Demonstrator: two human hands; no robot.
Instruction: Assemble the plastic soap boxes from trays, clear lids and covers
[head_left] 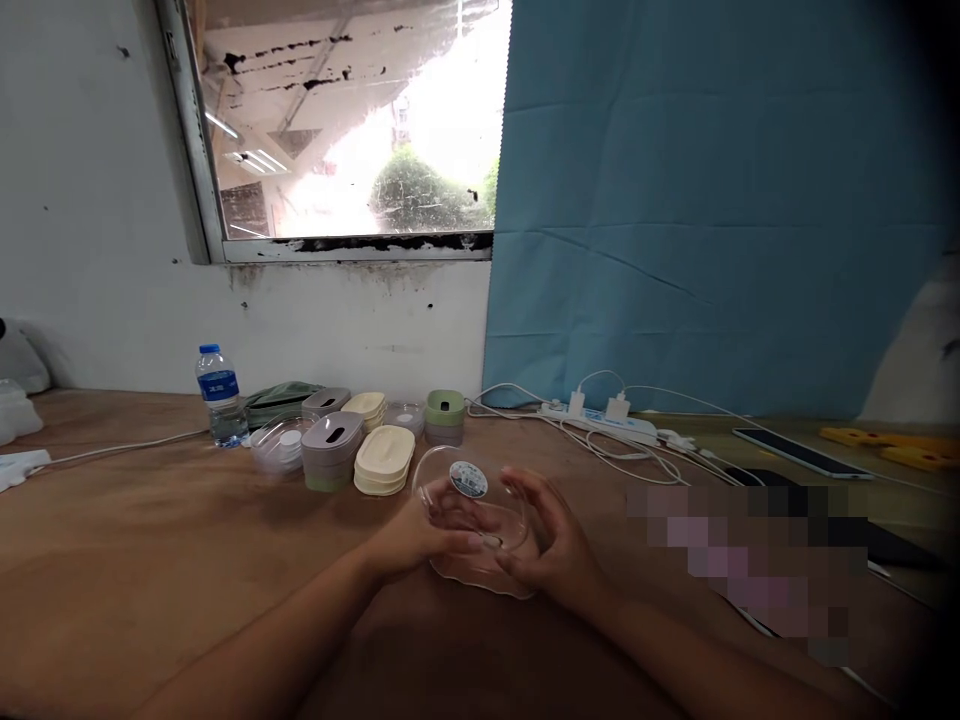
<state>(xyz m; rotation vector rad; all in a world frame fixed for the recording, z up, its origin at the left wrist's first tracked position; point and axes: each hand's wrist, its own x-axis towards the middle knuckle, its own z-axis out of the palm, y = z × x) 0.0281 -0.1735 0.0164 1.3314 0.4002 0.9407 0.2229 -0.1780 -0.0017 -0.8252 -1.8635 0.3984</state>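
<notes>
A clear plastic container (431,468) with a rounded rim is tilted up between my two hands, above the table. A round printed label (469,479) sits on its clear wall. My left hand (412,540) grips its left side, the thumb along the near edge and the fingers showing through the plastic. On the other side my right hand (559,540) curls around it, fingers at the upper right and thumb low at the front. Below them shows another clear curved edge; whether it belongs to the same container I cannot tell.
Beyond my hands stand lidded boxes (331,450), stacked cream lids (384,460), clear bowls (281,447), a green box (445,415) and a water bottle (220,395). At right are a power strip (600,422) with loose cables, a phone (802,453) and yellow pieces (919,457).
</notes>
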